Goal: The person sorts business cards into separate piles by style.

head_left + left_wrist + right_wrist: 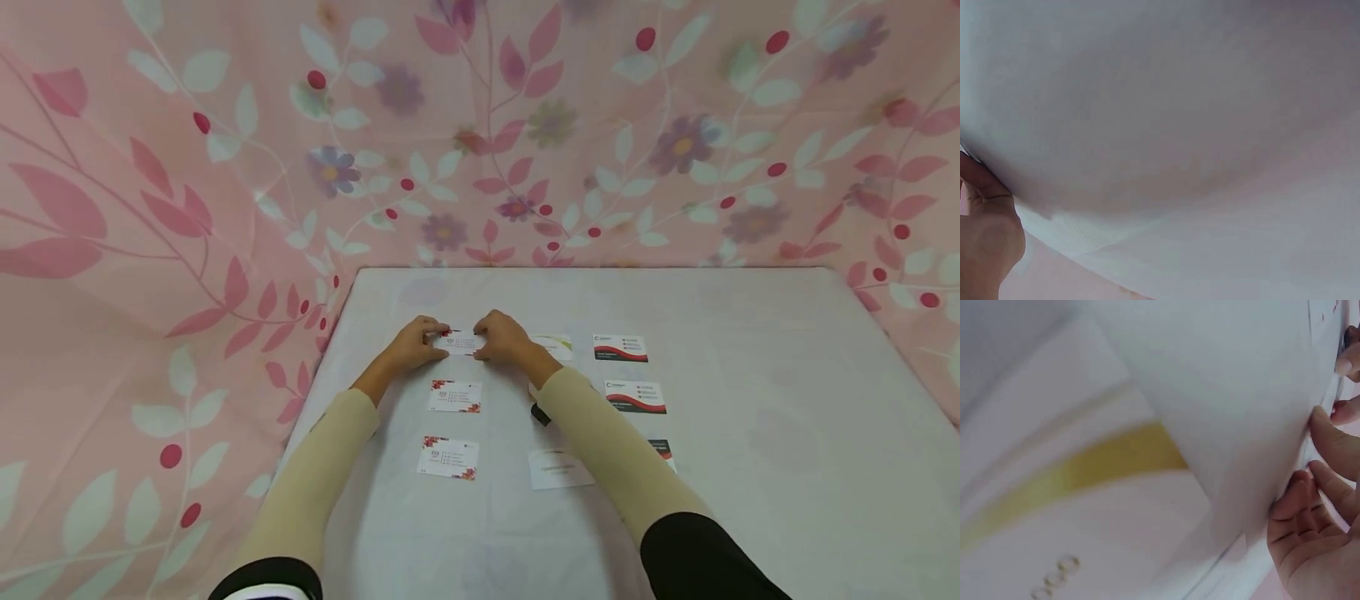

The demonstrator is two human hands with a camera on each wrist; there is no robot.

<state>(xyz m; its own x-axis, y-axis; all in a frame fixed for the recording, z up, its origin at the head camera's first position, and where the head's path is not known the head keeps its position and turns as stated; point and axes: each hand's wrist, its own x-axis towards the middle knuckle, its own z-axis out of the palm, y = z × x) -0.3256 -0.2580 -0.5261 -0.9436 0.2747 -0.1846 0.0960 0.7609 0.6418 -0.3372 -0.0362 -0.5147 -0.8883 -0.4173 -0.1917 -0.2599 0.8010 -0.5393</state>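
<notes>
A white business card with red floral corners (459, 342) lies at the far left of the table, between both hands. My left hand (412, 344) grips its left end, thumb at the near corner and fingers at the far corner. At the other end my right hand (506, 337) holds it the same way. Two more cards of this design, a middle one (455, 397) and a near one (448, 457), lie in line below it. The left wrist view catches only part of the left hand (988, 231) at its edge.
Right of the hands is a card with a yellow-green curve (553, 345), partly covered by the right hand. A white card (558, 469) lies nearer. Red-and-black cards (620, 347) form a right column, partly behind the right sleeve (622, 450). A floral curtain (480, 133) hangs behind the white-covered table (787, 467).
</notes>
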